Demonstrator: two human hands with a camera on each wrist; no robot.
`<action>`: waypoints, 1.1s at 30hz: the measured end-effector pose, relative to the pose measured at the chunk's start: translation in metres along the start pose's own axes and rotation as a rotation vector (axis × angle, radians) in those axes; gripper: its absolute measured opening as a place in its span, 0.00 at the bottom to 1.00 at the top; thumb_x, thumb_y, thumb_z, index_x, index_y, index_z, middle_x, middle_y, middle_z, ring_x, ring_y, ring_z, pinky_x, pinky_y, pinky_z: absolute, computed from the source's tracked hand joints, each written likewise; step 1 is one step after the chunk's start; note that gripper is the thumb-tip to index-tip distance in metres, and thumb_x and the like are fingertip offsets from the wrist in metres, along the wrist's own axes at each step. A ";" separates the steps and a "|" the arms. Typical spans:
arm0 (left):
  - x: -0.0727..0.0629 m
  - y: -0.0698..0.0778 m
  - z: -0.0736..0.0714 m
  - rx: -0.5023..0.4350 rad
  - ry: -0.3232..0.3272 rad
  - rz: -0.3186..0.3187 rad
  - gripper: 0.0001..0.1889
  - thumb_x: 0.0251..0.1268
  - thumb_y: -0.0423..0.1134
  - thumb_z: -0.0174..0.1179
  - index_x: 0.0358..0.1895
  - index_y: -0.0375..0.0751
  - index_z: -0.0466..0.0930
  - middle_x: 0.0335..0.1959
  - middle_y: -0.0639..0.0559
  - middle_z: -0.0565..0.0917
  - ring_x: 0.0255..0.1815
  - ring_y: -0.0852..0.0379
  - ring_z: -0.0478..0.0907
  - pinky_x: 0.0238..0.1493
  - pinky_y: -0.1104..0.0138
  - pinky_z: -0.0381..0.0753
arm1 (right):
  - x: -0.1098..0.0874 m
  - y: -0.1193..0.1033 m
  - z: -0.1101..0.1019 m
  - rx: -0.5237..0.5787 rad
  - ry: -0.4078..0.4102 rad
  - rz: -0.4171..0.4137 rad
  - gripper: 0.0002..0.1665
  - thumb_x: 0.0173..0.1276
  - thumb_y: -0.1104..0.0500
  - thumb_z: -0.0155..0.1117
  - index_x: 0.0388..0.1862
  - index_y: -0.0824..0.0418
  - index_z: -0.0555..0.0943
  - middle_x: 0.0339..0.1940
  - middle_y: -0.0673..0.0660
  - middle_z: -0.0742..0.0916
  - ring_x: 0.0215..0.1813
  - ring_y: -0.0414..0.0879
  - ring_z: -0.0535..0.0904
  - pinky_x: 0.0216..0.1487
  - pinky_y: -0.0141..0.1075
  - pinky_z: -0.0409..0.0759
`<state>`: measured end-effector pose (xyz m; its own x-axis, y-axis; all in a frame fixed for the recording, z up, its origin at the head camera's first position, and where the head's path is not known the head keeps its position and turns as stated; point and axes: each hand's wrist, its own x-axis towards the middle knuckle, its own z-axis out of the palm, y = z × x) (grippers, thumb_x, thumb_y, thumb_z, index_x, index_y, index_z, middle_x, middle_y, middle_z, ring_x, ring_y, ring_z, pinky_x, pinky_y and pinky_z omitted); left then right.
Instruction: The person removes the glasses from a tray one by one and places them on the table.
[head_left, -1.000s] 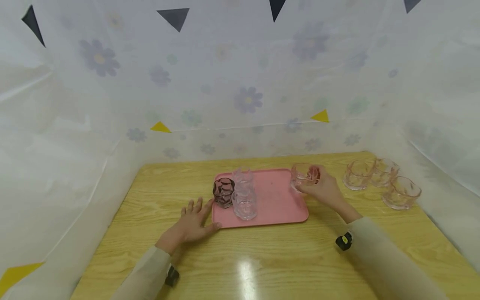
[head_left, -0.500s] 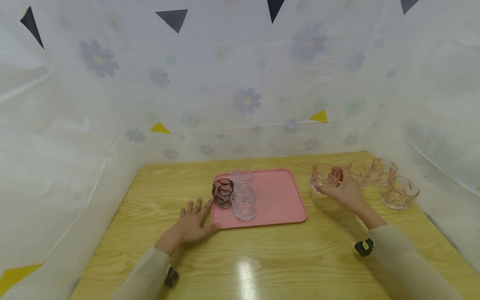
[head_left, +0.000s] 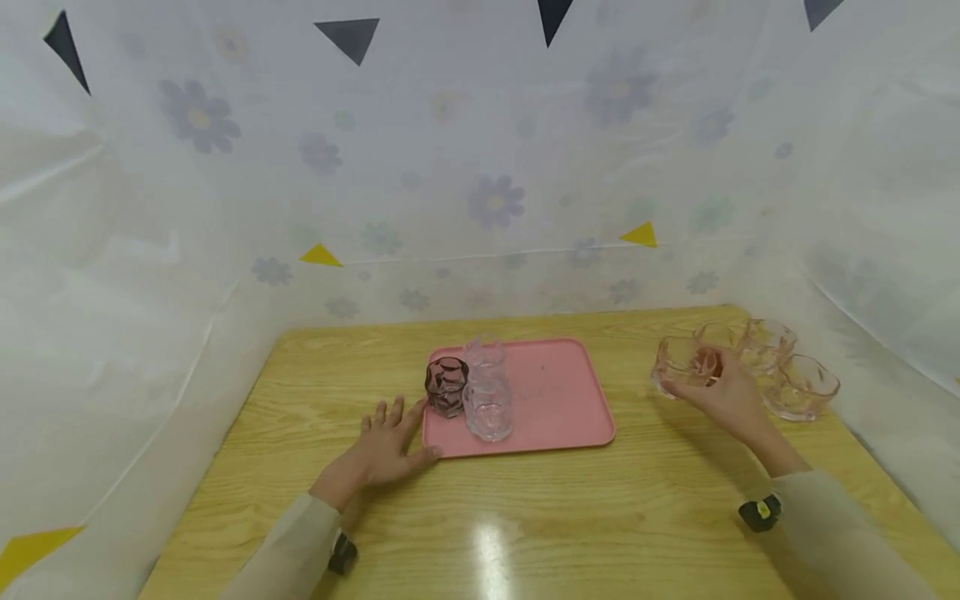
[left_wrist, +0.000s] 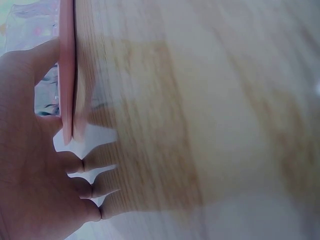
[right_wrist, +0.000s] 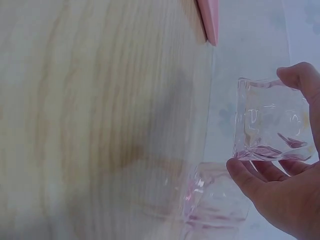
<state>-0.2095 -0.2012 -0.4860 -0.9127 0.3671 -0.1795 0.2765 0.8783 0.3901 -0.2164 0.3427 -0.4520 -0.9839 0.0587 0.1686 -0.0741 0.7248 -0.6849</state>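
Observation:
My right hand (head_left: 726,398) grips a pale pink glass cup (head_left: 677,360) between thumb and fingers, to the right of the tray. In the right wrist view that cup appears off the tabletop, thumb on one side and fingers on the other. Spread on the table, my left hand (head_left: 386,450) touches the left rim of a pink tray (head_left: 562,404) with thumb and index finger. On the tray's left part stand a dark purple-grey glass (head_left: 447,387) and clear glasses (head_left: 489,412), whose stacking or overlap I cannot make out.
Close behind and right of the held cup stand other pink glass cups (head_left: 802,387), one partly hidden by my right hand. The wooden table (head_left: 420,525) is bounded by a white flowered curtain (head_left: 420,183) at the back and sides.
My right hand has carried the pink glass cup rightward, from over the tray's right edge to beside the other pink cups. My left hand stays at the tray.

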 end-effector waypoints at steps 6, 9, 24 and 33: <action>-0.001 0.001 -0.001 -0.001 -0.002 0.000 0.49 0.74 0.72 0.51 0.88 0.52 0.45 0.85 0.26 0.44 0.84 0.19 0.36 0.79 0.26 0.35 | -0.006 0.013 -0.009 -0.015 0.001 0.030 0.52 0.69 0.40 0.74 0.76 0.69 0.62 0.54 0.64 0.77 0.42 0.45 0.75 0.34 0.32 0.75; -0.002 0.003 -0.001 -0.005 -0.008 0.000 0.49 0.74 0.71 0.52 0.88 0.52 0.45 0.85 0.25 0.44 0.84 0.19 0.36 0.79 0.25 0.35 | -0.009 0.022 -0.011 -0.024 0.025 0.030 0.50 0.69 0.41 0.75 0.73 0.69 0.64 0.49 0.62 0.76 0.39 0.42 0.74 0.33 0.32 0.74; -0.002 0.003 -0.001 -0.001 -0.012 0.005 0.48 0.75 0.70 0.52 0.88 0.51 0.45 0.85 0.25 0.45 0.84 0.19 0.36 0.79 0.25 0.36 | -0.021 0.048 -0.023 -0.059 0.059 0.090 0.49 0.67 0.40 0.77 0.70 0.70 0.65 0.51 0.63 0.77 0.41 0.38 0.74 0.33 0.29 0.71; -0.002 0.003 -0.002 -0.002 -0.014 0.004 0.48 0.75 0.69 0.52 0.88 0.51 0.45 0.85 0.25 0.44 0.84 0.19 0.36 0.79 0.25 0.36 | -0.026 0.059 -0.024 -0.048 0.075 0.102 0.43 0.67 0.44 0.77 0.64 0.69 0.66 0.49 0.62 0.79 0.37 0.25 0.71 0.33 0.26 0.72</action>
<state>-0.2075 -0.2001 -0.4824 -0.9074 0.3746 -0.1904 0.2792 0.8762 0.3929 -0.1914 0.3999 -0.4796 -0.9710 0.1832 0.1533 0.0351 0.7441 -0.6671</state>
